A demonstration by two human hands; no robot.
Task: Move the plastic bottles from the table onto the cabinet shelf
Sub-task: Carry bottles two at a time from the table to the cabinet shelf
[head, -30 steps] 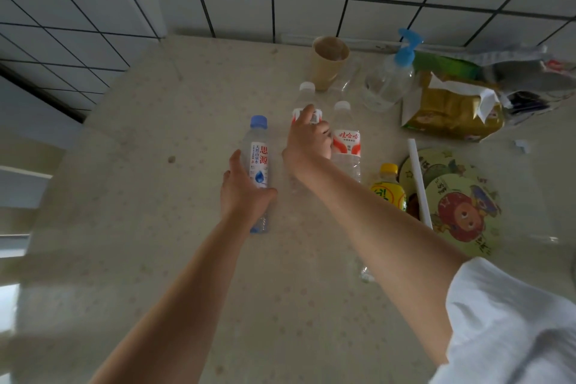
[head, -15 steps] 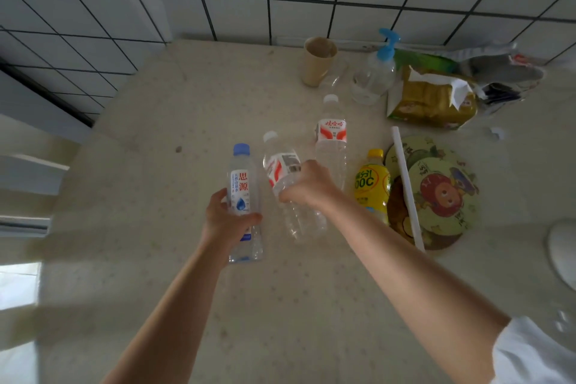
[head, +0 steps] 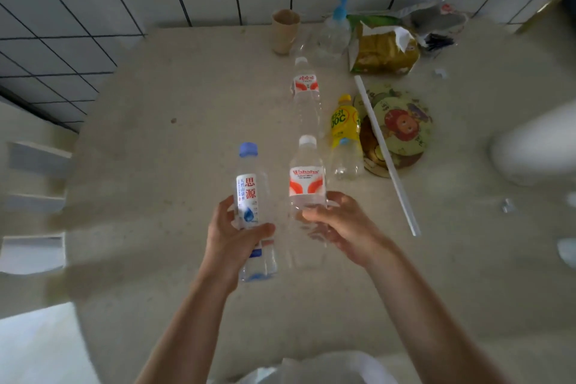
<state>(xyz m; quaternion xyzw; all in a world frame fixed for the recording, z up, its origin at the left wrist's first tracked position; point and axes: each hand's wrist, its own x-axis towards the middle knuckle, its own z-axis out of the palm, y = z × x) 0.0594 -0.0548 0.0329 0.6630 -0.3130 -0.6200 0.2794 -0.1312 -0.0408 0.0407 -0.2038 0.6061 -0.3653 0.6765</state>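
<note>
Left hand (head: pixel 232 235): wrapped round the lower half of the blue-capped bottle (head: pixel 251 196), thumb across the front below the label; held low on the body, probably to carry it upright and set it down base first.
Right hand (head: pixel 338 221): curled round the middle of the white-capped bottle (head: pixel 307 178), just below its red label; same carrying grip.
Held bottles: side by side, close but apart, raised off the desk (head: pixel 149 165); long axes upright, caps pointing away from the hands, toward the wall.
Beyond right hand: yellow bottle (head: pixel 344 131) standing on the desk.
Further beyond: clear bottle (head: pixel 305 93) with red label, also standing, cap up.
Cabinet shelf: not in view.
</note>
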